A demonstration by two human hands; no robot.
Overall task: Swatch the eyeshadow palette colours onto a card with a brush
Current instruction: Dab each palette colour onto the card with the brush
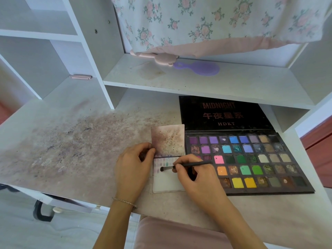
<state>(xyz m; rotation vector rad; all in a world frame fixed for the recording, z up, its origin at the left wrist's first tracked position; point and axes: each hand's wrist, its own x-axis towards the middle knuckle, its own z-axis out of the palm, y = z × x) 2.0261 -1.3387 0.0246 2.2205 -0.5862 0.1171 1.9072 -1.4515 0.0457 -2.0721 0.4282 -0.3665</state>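
1. Working from the left, we find the left hand (133, 169) curled onto the edge of the card (167, 184), pinning it to the desk (71, 141) against brush drag.
2. The card lies just beside the palette (269, 190).
3. The brush (194, 164) tip rests on the card among faint swatches.
4. The right hand (195, 178) pinches the handle pen-style, for control.
5. The palette lies open, keeping pans near the card.

card (168, 182) on desk (71, 141), palette (251, 162) just right
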